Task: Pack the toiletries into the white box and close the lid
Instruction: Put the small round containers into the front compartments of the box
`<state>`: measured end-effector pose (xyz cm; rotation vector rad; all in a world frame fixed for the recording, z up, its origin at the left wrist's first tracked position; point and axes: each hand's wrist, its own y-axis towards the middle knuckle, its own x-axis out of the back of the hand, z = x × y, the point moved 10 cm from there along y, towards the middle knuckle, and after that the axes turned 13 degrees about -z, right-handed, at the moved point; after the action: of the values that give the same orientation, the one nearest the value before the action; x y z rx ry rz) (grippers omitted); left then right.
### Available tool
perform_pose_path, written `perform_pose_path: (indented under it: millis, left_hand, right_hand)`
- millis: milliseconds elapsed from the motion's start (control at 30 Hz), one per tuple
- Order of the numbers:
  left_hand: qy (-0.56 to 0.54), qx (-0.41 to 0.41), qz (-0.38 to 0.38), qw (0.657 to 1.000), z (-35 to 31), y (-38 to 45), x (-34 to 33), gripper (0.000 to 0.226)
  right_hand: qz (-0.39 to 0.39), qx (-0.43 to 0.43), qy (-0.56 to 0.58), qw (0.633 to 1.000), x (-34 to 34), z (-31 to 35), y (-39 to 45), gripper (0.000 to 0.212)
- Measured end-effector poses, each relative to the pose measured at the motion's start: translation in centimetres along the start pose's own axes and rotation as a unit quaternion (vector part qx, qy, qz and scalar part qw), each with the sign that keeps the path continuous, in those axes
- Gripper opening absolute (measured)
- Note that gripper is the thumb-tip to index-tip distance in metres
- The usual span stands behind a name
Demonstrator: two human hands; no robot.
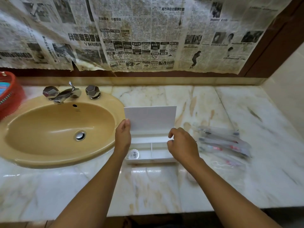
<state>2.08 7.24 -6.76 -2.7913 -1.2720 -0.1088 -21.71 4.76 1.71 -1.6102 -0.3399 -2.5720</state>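
Observation:
A white box (153,160) stands on the marble counter just right of the sink, its lid (150,118) raised upright at the back. A divider splits the inside; a small round wrapped item (134,154) lies in the left compartment. My left hand (123,137) pinches the lid's lower left edge. My right hand (181,144) hovers over the box's right side, fingers curled, and I cannot see anything in it. A blurred pile of clear-wrapped toiletries (223,142) lies on the counter to the right of the box.
A yellow sink (14,155) with a chrome tap (65,94) fills the left of the counter (148,186). A red basket (8,94) sits at the far left. Newspaper (139,33) covers the wall behind. A wall closes off the right end.

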Motion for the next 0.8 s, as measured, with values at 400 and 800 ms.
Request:
perform_pose_path:
  millis: [400,800]
  left_hand:
    - [0.001,0.0,-0.001,1.0,0.2,0.1,-0.1,0.027]
    - [0.002,-0.004,0.002,1.0,0.3,0.1,-0.1,0.044]
  right_hand:
    - [0.128,-0.092,-0.153,0.976,-2.5,-8.6,-3.1,0.036]
    - [-0.003,-0.042,-0.036,0.998,1.1,-2.4,-0.4,0.02]
